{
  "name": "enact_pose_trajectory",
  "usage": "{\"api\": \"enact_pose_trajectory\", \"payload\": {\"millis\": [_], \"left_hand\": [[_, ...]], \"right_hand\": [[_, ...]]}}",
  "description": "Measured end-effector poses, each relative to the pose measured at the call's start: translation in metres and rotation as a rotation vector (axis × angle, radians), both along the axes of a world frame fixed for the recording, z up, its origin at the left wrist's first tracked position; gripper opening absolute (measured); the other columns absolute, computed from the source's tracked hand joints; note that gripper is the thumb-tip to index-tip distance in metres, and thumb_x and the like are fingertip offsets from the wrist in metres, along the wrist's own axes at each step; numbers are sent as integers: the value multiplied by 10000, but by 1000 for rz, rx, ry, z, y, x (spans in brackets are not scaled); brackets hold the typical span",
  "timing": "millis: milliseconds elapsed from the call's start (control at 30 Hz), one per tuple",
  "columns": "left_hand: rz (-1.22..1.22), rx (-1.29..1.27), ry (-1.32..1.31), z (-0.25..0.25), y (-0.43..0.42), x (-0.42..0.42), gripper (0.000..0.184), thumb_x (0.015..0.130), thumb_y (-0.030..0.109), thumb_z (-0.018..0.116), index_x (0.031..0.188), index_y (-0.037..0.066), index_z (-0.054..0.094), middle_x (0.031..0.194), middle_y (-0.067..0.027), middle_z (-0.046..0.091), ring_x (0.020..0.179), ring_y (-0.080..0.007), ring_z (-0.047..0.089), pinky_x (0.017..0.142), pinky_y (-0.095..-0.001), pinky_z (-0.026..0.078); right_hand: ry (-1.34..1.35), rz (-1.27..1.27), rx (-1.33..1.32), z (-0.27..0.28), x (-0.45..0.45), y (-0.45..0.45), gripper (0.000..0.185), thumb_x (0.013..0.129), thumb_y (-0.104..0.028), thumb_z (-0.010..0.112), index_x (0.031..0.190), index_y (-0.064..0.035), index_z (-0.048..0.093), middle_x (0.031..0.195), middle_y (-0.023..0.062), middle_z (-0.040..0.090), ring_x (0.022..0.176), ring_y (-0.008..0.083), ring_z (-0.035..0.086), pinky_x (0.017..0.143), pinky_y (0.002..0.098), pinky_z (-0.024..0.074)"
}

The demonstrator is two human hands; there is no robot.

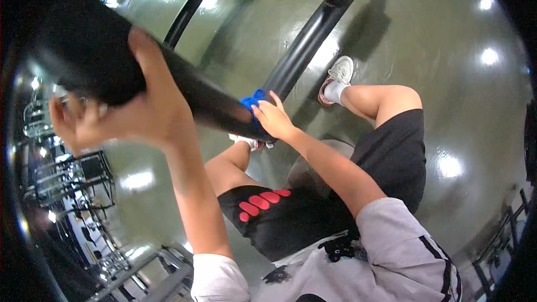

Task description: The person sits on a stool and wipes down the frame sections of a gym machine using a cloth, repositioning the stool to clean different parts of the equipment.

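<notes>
My left hand (148,103) is pressed round the near side of a thick black padded part (95,39) at upper left, thumb up along it and fingers curled below, slightly blurred. A black metal tube (204,95) runs down from there towards the middle. At its lower end my right hand (272,116) is closed over a blue cloth (255,100), which lies against the tube. Part of the cloth is hidden under the fingers.
Another black frame tube (307,39) rises to the upper right from the joint. My legs in black shorts (386,156) straddle the frame, a white shoe (339,71) on the glossy floor (436,39). Gym equipment (84,184) stands at left.
</notes>
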State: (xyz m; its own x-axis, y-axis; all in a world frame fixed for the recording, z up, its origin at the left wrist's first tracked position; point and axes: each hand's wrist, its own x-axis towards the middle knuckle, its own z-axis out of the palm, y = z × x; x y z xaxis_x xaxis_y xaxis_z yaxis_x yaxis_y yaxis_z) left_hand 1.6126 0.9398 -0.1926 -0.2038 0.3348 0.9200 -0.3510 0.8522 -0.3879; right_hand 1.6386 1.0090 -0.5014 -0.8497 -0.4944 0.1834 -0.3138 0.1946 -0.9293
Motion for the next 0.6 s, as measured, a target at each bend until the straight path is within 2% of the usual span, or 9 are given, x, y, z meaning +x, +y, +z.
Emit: {"api": "enact_pose_trajectory", "payload": {"millis": [67, 133, 200, 267, 333, 400, 467, 533, 600], "left_hand": [[-582, 713, 129, -49, 5, -10, 833, 640, 222, 805, 1204, -77, 270, 1135, -155, 385, 930, -290, 489, 806, -386, 439], [-484, 511, -105, -106, 17, 17, 775, 658, 176, 765, 1201, -79, 274, 1157, -168, 393, 951, -309, 500, 830, -401, 437], [-257, 83, -518, -150, 39, 44, 664, 694, 85, 685, 1195, -84, 283, 1199, -194, 409, 992, -348, 521, 877, -432, 432], [-593, 353, -552, -180, 72, 12, 529, 705, 103, 676, 1109, -58, 373, 1218, -245, 340, 1078, -352, 422, 926, -447, 385], [-590, 661, -748, -222, 58, -4, 575, 754, 141, 646, 1188, -45, 318, 1274, -242, 277, 1168, -369, 349, 995, -454, 298], [-212, 950, -996, -240, 56, -13, 611, 801, 178, 598, 1271, -42, 276, 1317, -253, 256, 1228, -393, 293, 1019, -484, 230], [-63, 1207, -1046, -268, 45, -25, 558, 854, 237, 536, 1281, -16, 282, 1302, -220, 313, 1224, -359, 335, 1017, -494, 212], [111, 1274, -1109, -286, 39, -31, 535, 894, 337, 472, 1295, 26, 300, 1264, -202, 421, 1169, -357, 414, 984, -453, 261], [188, 1276, -1177, -291, 41, -35, 533, 901, 354, 447, 1304, 38, 298, 1255, -178, 451, 1156, -340, 436, 983, -466, 250]], "right_hand": [[243, 7, -28, -15, -15, 0, 373, 942, -332, 391, 854, -35, 599, 900, 107, 617, 1041, 205, 542, 1094, 473, 147], [266, 138, 208, -9, -33, 16, 286, 877, -353, 489, 937, -100, 609, 1000, 36, 616, 1104, 160, 516, 1108, 473, 136], [719, 91, 221, -21, -49, 25, 314, 774, -375, 580, 1007, -167, 605, 1098, -5, 588, 1148, 156, 481, 1109, 474, 154], [757, 62, 293, -29, -68, 36, 400, 701, -399, 615, 1047, -199, 598, 1159, -40, 565, 1198, 147, 438, 1105, 490, 162], [737, -80, 415, -28, -96, 55, 406, 725, -418, 595, 1072, -207, 597, 1184, -43, 560, 1202, 155, 439, 1093, 510, 165], [798, -143, 516, -25, -136, 84, 400, 758, -441, 568, 1085, -213, 598, 1227, -43, 539, 1226, 158, 416, 1080, 518, 174], [664, -256, 637, -19, -175, 109, 409, 798, -396, 559, 1175, -240, 560, 1319, -83, 464, 1260, 129, 376, 1076, 491, 193], [721, -478, 679, -28, -213, 132, 415, 817, -374, 558, 1203, -223, 540, 1341, -97, 432, 1264, 133, 365, 1057, 460, 248], [746, -475, 771, -27, -238, 153, 415, 826, -352, 560, 1213, -203, 534, 1337, -90, 436, 1254, 144, 376, 1034, 418, 298]]}}
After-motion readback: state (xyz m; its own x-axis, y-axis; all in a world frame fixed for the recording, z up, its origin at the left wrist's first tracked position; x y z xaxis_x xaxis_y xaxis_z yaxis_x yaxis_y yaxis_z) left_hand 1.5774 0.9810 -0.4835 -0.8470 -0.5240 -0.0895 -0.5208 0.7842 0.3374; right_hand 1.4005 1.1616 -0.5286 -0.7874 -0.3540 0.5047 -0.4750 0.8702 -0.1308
